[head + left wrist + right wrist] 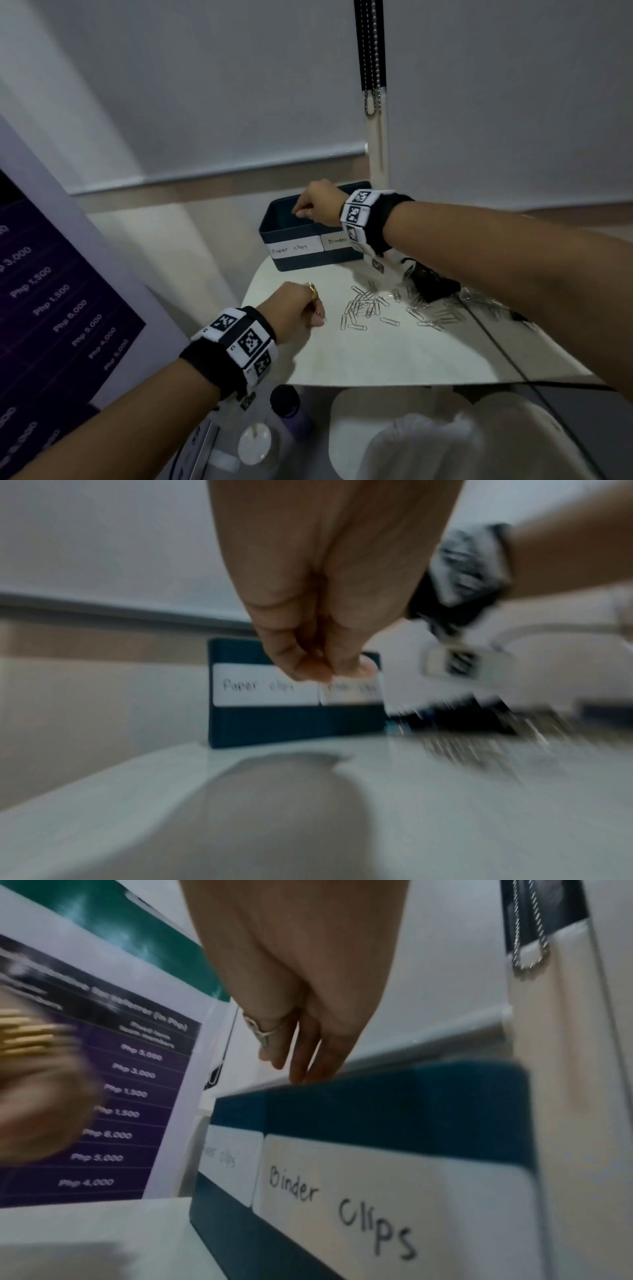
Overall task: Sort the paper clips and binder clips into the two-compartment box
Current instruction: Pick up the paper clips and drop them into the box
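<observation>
Head view: your right hand [317, 202] hangs over the box [298, 260], above the side labelled "Paper clips" [294, 247], fingers pointing down and bunched. Whether they pinch a clip, I cannot tell. Your left hand [298, 308] sits on the worktop [394, 359], fingers curled under, tips together; a clip between them is not visible. Just to the right of that hand lies a scatter of paper clips [364, 306]; farther right, under your right forearm, a dark heap of binder clips [433, 282].

Left wrist view: blurred. Fingertips [310, 669] closed together, nothing seen in them. The box stands beyond them.

Right wrist view: fingers [301, 1053] extended downward, tips at the box rim, held loosely. Label "Binder clips" [342, 1207] close below the wrist.

Handling, as a judgement: paper clips are light, thin, slippery wire, lying flat; slide one clear and pinch it by its edges. Binder clips are stiffer, bulkier; take them by the body, not the loose wire handles.
</observation>
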A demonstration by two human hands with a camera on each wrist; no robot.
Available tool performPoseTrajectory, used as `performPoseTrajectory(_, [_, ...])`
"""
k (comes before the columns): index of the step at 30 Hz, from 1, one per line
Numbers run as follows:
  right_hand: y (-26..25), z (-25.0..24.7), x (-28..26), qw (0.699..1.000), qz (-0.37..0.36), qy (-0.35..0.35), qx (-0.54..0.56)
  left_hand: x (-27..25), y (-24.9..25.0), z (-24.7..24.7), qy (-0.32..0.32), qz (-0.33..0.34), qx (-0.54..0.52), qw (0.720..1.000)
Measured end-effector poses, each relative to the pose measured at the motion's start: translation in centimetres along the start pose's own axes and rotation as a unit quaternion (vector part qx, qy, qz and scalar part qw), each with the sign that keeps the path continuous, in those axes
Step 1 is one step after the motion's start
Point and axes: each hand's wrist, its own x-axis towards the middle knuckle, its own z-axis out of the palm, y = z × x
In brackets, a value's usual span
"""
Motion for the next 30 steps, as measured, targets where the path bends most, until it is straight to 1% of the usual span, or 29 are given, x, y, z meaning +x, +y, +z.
performPoseTrajectory(1, [0.2, -0.2, -0.4, 1.000, -0.009, 0.005, 0.000, 0.5, -0.1, -0.8, 0.042, -0.002, -0.001, 0.999])
performPoseTrajectory(2, [0.4, -0.6, -0.9, 1.000, -0.020, 0.021, 0.002, 1.1, -0.2, -1.8, 0.112, -0.008, -0.002, 0.994])
performPoseTrajectory(3, [0.5, -1.2, -1.7, 0.999, -0.024, 0.039, 0.003, 1.8, -0.3, -2.9, 0.188, -0.018, -0.025, 0.982])
performPoseTrajectory(5, [0.9, -2.3, -3.9, 0.998, -0.017, 0.064, 0.001, 2.9, 0.3, -5.3, 0.315, -0.027, -0.094, 0.944])
performPoseTrajectory(6, [1.1, -2.8, -5.3, 0.998, -0.009, 0.060, -0.008, 3.6, 0.7, -6.4, 0.357, -0.028, -0.118, 0.926])
performPoseTrajectory(7, [1.3, -3.2, -6.7, 0.999, 0.000, 0.045, -0.018, 4.4, 1.1, -7.4, 0.381, -0.035, -0.127, 0.915])
performPoseTrajectory(8, [1.6, -3.4, -8.3, 0.999, 0.008, 0.025, -0.027, 5.3, 1.4, -8.2, 0.392, -0.043, -0.119, 0.911])
performPoseTrajectory(9, [1.8, -3.4, -9.8, 0.999, 0.017, 0.002, -0.038, 6.3, 1.5, -8.7, 0.392, -0.052, -0.104, 0.913])
performPoseTrajectory(10, [1.9, -3.3, -11.2, 0.998, 0.027, -0.021, -0.053, 7.2, 1.5, -9.1, 0.385, -0.062, -0.088, 0.916])
performPoseTrajectory(12, [2.3, -3.1, -14.0, 0.993, 0.047, -0.060, -0.087, 8.6, 1.3, -9.4, 0.345, -0.083, -0.039, 0.934])
performPoseTrajectory(14, [2.7, -3.1, -16.3, 0.987, 0.060, -0.098, -0.112, 9.1, 1.3, -9.0, 0.310, -0.066, 0.017, 0.948])
performPoseTrajectory(15, [2.9, -3.2, -17.3, 0.984, 0.065, -0.113, -0.122, 8.8, 1.7, -8.6, 0.310, -0.036, 0.034, 0.950])
performPoseTrajectory(17, [3.5, -3.3, -19.1, 0.979, 0.084, -0.122, -0.140, 7.3, 3.1, -7.3, 0.318, 0.055, 0.034, 0.946])
performPoseTrajectory(18, [3.8, -3.2, -19.8, 0.978, 0.092, -0.120, -0.147, 6.4, 3.8, -6.4, 0.303, 0.103, 0.028, 0.947])
performPoseTrajectory(19, [3.9, -3.1, -20.5, 0.976, 0.098, -0.122, -0.151, 5.5, 4.5, -5.4, 0.263, 0.144, 0.018, 0.954])
performPoseTrajectory(20, [4.2, -2.8, -21.0, 0.975, 0.103, -0.125, -0.153, 4.7, 5.2, -4.2, 0.196, 0.173, 0.012, 0.965])
performPoseTrajectory(21, [4.4, -2.5, -21.4, 0.974, 0.107, -0.130, -0.151, 4.1, 5.6, -2.9, 0.112, 0.186, 0.024, 0.976])
performPoseTrajectory(22, [4.5, -2.2, -21.6, 0.974, 0.110, -0.135, -0.147, 3.8, 5.9, -1.5, 0.034, 0.186, 0.058, 0.980])
performPoseTrajectory(23, [4.6, -1.7, -21.9, 0.973, 0.112, -0.143, -0.142, 3.9, 5.9, -0.3, -0.028, 0.179, 0.098, 0.979])
performPoseTrajectory(24, [4.7, -1.3, -22.0, 0.971, 0.113, -0.154, -0.145, 4.1, 5.7, 0.7, -0.068, 0.172, 0.127, 0.974])
performPoseTrajectory(25, [4.6, -0.7, -22.1, 0.968, 0.110, -0.164, -0.151, 4.3, 5.4, 1.4, -0.090, 0.167, 0.142, 0.972])
performPoseTrajectory(27, [4.1, 0.2, -22.2, 0.964, 0.094, -0.183, -0.168, 4.4, 4.8, 2.0, -0.112, 0.150, 0.144, 0.972])
performPoseTrajectory(29, [3.6, 1.0, -22.1, 0.965, 0.072, -0.182, -0.173, 3.8, 4.3, 1.8, -0.136, 0.133, 0.145, 0.971])
performPoseTrajectory(30, [3.3, 1.1, -21.9, 0.963, 0.064, -0.185, -0.188, 3.3, 4.2, 1.6, -0.142, 0.137, 0.154, 0.968])
